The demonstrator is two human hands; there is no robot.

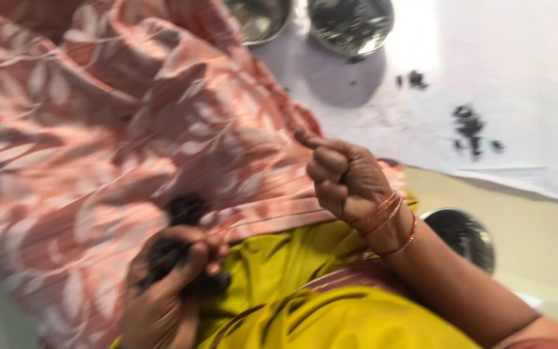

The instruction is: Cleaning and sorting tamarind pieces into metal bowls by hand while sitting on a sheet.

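My left hand (169,284) is low at the left, closed around a dark, fuzzy black bundle (185,210) that pokes out above the fingers. My right hand (343,178) is raised to the right of it, fist closed with thumb and finger pinched on a thin thread (259,169) that runs down towards the left hand. Thin bangles and a red thread band circle the right wrist. Both hands hover over pink leaf-patterned cloth (98,129) and yellow cloth (305,310) on my lap. The frame is blurred by motion.
Two steel bowls (350,26) stand at the top on a white sheet (498,77) that carries scattered small black bits (469,126). A third steel bowl (466,236) with dark contents sits by my right forearm on the pale floor.
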